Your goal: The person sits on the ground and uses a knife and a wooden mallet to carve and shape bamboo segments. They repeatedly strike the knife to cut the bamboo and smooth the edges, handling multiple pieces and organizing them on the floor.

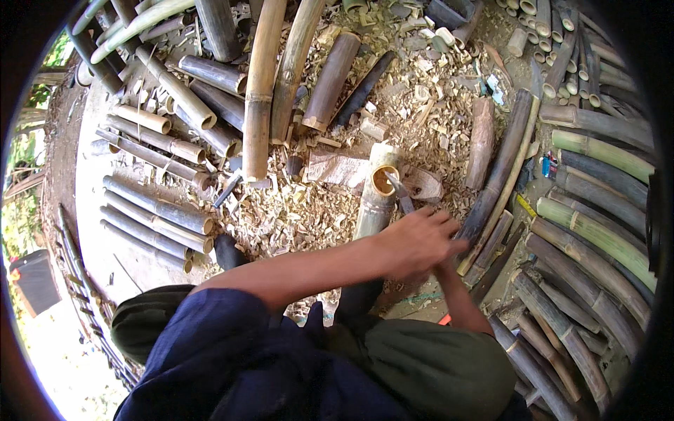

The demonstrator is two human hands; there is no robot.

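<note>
My left arm reaches across to the right, and my left hand (414,242) is closed at the upper end of a narrow metal-bladed tool (403,198). The blade's tip rests in the round hole cut in the side of a bamboo piece (372,214). This bamboo stands tilted in front of me, its lower part behind my forearm. My right hand (444,264) comes up from the lower right and meets the left one; its fingers are mostly hidden and smeared by motion. The tool's handle is out of sight under the hands.
A flat wooden block (337,168) lies behind the bamboo among pale wood chips (281,217). Long dark bamboo (502,168) lies to the right, with rows of poles (597,224) beyond. Cut bamboo tubes (161,217) lie on the left. A short log (480,140) stands nearby.
</note>
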